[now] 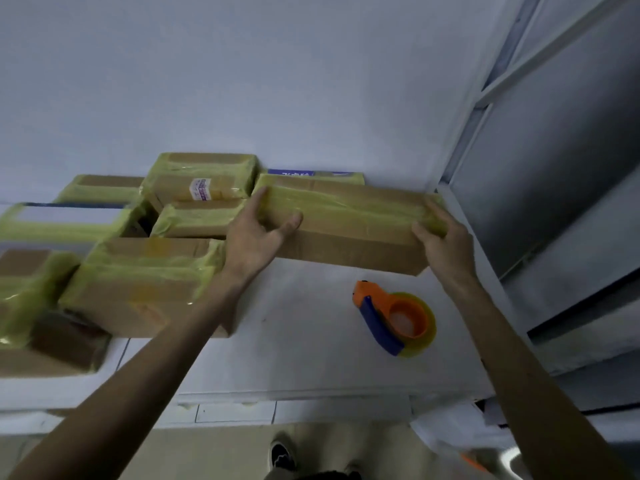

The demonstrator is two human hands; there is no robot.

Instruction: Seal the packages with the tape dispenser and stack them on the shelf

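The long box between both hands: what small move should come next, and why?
Probably slide the long box back a little toward the blue-labelled package behind it, then let go. The left hand and right hand grip its ends, tape already covers its top, and the dispenser lies apart in front, so sealing looks done.

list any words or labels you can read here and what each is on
Nothing reads clearly enough to quote.
Sticker on the back box: pink print, too blurred.
Blue strip behind the long box: white characters, half hidden, unreadable.
White label on the left box: no print legible.
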